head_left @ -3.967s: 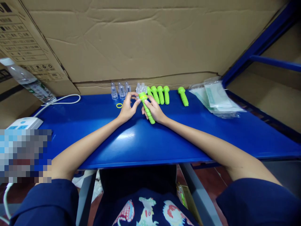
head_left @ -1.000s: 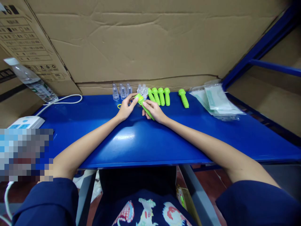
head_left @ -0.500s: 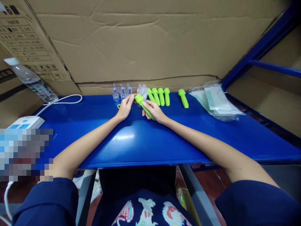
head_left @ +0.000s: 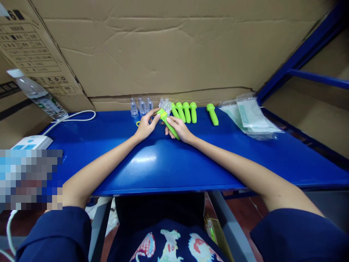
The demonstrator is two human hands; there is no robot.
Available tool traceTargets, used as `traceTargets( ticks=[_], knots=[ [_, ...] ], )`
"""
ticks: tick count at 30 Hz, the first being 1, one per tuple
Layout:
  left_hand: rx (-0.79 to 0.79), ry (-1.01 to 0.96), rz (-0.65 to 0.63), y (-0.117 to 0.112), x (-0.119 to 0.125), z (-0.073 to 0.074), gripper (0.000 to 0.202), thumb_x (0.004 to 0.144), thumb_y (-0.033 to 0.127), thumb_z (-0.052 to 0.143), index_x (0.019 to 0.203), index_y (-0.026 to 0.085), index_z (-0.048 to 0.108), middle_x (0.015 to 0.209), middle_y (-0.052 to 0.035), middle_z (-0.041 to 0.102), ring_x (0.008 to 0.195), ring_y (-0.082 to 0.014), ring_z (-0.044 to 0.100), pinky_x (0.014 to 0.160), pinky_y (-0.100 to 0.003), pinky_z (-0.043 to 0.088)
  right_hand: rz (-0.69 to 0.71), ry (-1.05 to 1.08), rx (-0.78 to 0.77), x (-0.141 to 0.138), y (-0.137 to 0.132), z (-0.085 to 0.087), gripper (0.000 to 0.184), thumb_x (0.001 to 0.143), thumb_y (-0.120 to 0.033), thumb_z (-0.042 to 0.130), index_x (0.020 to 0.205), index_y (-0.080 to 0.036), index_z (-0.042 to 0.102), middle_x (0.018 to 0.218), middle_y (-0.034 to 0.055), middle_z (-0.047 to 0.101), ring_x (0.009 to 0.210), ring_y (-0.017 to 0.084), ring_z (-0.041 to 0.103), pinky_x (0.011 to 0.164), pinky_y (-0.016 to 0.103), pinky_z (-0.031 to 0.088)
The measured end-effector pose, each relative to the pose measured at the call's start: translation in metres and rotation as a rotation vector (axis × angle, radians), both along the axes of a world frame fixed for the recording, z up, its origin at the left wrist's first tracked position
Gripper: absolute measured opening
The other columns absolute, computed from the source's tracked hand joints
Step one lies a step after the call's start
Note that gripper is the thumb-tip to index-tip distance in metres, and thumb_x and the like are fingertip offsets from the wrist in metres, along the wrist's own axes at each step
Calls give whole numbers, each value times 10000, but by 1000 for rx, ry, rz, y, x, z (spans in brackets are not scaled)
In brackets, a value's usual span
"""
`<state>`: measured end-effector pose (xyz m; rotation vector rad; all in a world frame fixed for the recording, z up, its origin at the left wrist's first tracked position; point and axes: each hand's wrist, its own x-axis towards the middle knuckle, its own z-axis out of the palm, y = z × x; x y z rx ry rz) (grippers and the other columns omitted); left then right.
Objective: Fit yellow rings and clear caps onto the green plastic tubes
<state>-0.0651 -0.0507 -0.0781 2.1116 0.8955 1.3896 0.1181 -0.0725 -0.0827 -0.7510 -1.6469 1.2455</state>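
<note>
My right hand (head_left: 178, 128) grips the shaft of a green plastic handle (head_left: 169, 124), which tilts up and to the left over the blue table (head_left: 163, 160). My left hand (head_left: 145, 125) pinches the handle's wide head, where a yellow ring sits. A loose yellow ring (head_left: 137, 123) lies on the table just left of that hand. Beyond the hands stand small clear plastic caps (head_left: 141, 105). A row of three green handles (head_left: 185, 111) lies to the right of them, and one more green handle (head_left: 212, 113) lies further right.
A stack of clear plastic bags (head_left: 251, 118) lies at the back right. A white power strip (head_left: 29, 142) with its cable and a water bottle (head_left: 36, 94) are at the left. Cardboard (head_left: 163, 47) walls the back; a blue shelf frame (head_left: 300, 51) rises at right.
Four seconds ago the handle stood more upright with both hands at its head. Over the last second the left fingers shifted slightly on the head; the right hand stayed put.
</note>
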Motion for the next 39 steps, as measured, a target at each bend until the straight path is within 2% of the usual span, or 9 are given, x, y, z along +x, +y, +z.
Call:
traceTargets(
  ticks=[6,12,14,17,19,24,33,39],
  knots=[
    [-9,-16,-27,3,0,-2,588,938,624,478,1278,162,610,1234,-124,679,1039,-217,653,887,-328,510,-11,2,-4,0,0,0,527,825,-695,583,888,-174,527,530,-22,617,308,89,459,304,205,319],
    [-74,-109,-29,12,-1,-10,686,973,670,291,1231,150,657,899,-76,710,823,-178,640,742,-293,506,-17,-5,-24,-1,1,-1,540,825,-697,577,911,-164,545,538,-19,621,316,86,457,305,202,324],
    [-81,-120,-46,13,0,-10,676,965,673,321,1238,152,655,944,-79,718,807,-170,639,747,-292,510,-13,1,-37,-1,1,0,537,823,-691,580,912,-163,547,539,-15,623,319,88,460,306,205,327],
    [-71,-97,-78,11,0,-9,622,943,647,437,1280,162,631,1134,-100,709,822,-161,648,831,-313,523,7,22,-63,0,1,1,537,814,-687,586,913,-160,546,534,-8,628,316,93,455,303,210,324],
    [-76,-72,-86,9,0,-8,602,935,622,485,1306,167,614,1192,-110,695,854,-170,660,866,-329,525,27,35,-86,0,2,2,540,808,-683,590,918,-157,547,528,-5,628,314,93,448,303,210,323],
    [-63,-21,-70,6,-1,-7,605,932,604,507,1323,152,604,1053,-101,731,927,-206,668,903,-365,525,46,36,-106,2,4,1,520,824,-669,570,924,-160,537,521,-3,625,312,96,441,302,212,321],
    [-57,-22,-74,7,-1,-7,623,919,604,530,1329,140,600,1063,-106,724,911,-202,666,890,-353,525,50,21,-73,3,5,-1,500,858,-665,542,918,-169,525,522,-7,623,310,99,447,300,207,321],
    [-87,-55,-83,7,-1,-6,610,963,612,420,1279,140,641,1012,-87,730,813,-169,639,865,-338,521,56,14,-70,3,7,-3,508,874,-663,535,939,-159,534,538,-2,633,311,96,448,304,210,336]
  ],
)
